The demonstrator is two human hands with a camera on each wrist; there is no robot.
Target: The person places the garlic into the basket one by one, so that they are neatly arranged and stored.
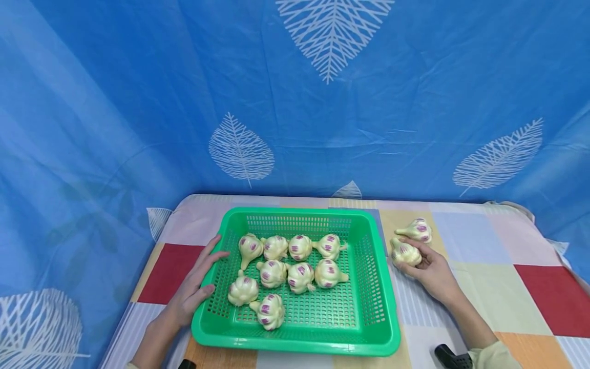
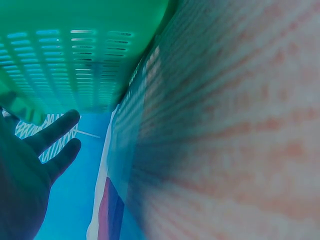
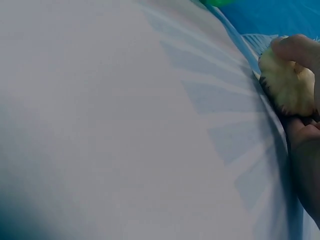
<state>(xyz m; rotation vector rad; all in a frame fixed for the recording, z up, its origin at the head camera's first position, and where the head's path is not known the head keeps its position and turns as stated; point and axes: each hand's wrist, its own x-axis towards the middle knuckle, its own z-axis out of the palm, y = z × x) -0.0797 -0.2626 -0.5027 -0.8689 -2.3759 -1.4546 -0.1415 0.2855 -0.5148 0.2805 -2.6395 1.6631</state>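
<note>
To the right of the green plastic basket (image 1: 295, 346), my right hand (image 1: 435, 274) grips a garlic bulb (image 1: 404, 254) between thumb and fingers. The right wrist view shows the same bulb (image 3: 287, 85) held close over the cloth. A second garlic bulb (image 1: 419, 230) lies just behind it, stem to the left. My left hand (image 1: 189, 294) is at the basket's left rim, fingers extended and spread, thumb by the edge. From below, the left wrist view shows the slotted basket wall (image 2: 75, 60) beside that hand (image 2: 25, 185). Inside the basket lie several garlic bulbs (image 1: 300, 278), whitish with purple marks.
A patchwork-patterned cloth (image 1: 488, 297) covers the table. Behind it hangs a blue curtain (image 1: 392, 128) with white leaf prints, meeting the table's back edge. The bulbs in the basket sit mostly toward its back and left, with bare mesh floor at front right.
</note>
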